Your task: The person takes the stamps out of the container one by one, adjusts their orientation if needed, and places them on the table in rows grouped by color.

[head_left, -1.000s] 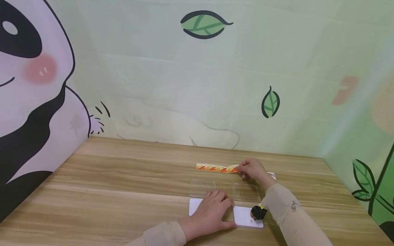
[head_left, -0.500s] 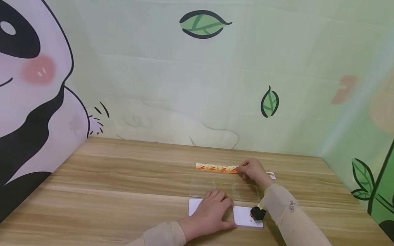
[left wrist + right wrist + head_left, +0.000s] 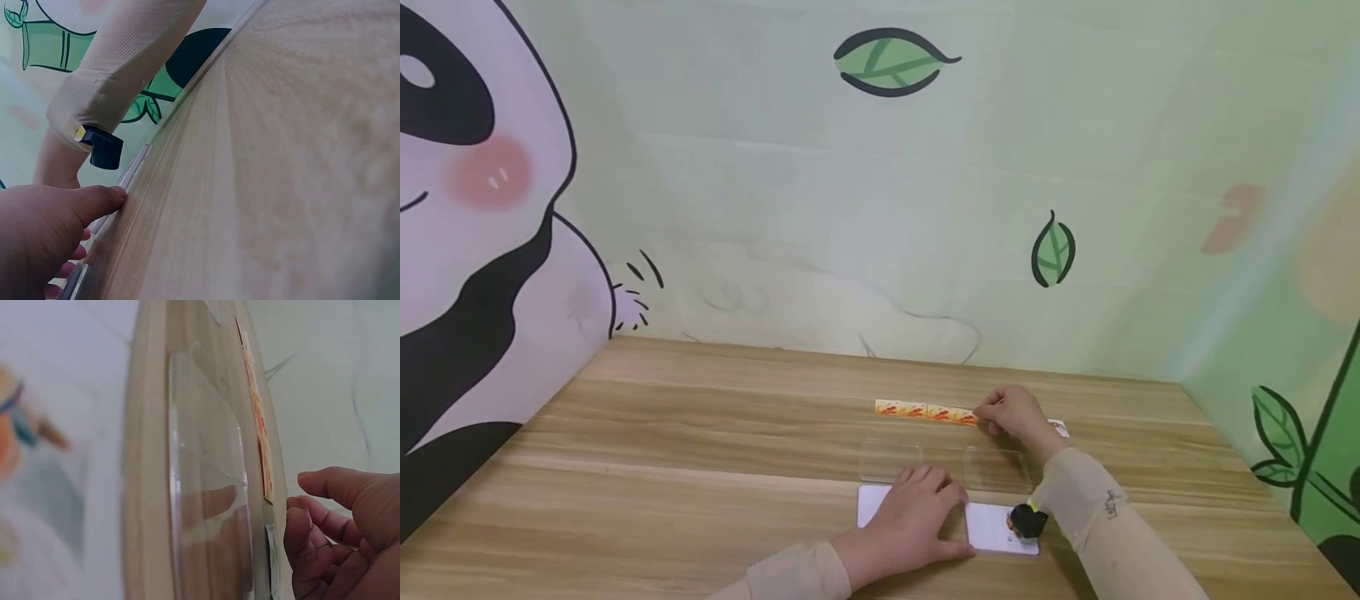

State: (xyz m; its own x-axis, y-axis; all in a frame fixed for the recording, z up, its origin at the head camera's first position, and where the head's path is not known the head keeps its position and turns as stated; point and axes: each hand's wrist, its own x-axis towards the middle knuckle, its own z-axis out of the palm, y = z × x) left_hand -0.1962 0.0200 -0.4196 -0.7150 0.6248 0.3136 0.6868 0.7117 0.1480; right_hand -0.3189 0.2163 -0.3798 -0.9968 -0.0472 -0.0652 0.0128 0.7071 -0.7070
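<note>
My left hand (image 3: 917, 517) lies across two white rectangular pieces. Its fingers spread over the left white piece (image 3: 871, 504), and its thumb rests at the edge of the right white piece (image 3: 985, 527). Further back, the fingertips of my right hand (image 3: 1015, 412) touch the right end of a row of small orange-and-yellow picture cards (image 3: 917, 410). The right wrist view shows thumb and index finger of this hand slightly apart, nothing pinched between them, beside the end of the card row (image 3: 259, 425).
Two clear plastic trays or lids (image 3: 891, 442) (image 3: 175, 456) lie between the white pieces and the card row. Partly behind the right wrist is a small white picture card (image 3: 1060, 427). A black wrist camera (image 3: 1028, 521) overlaps the right white piece. A painted wall (image 3: 775, 208) borders the wooden table (image 3: 662, 433).
The right end of the card row has shifted slightly towards me, so its last pieces line up straighter. The right fingertips moved along with it; the left hand stays in place.
</note>
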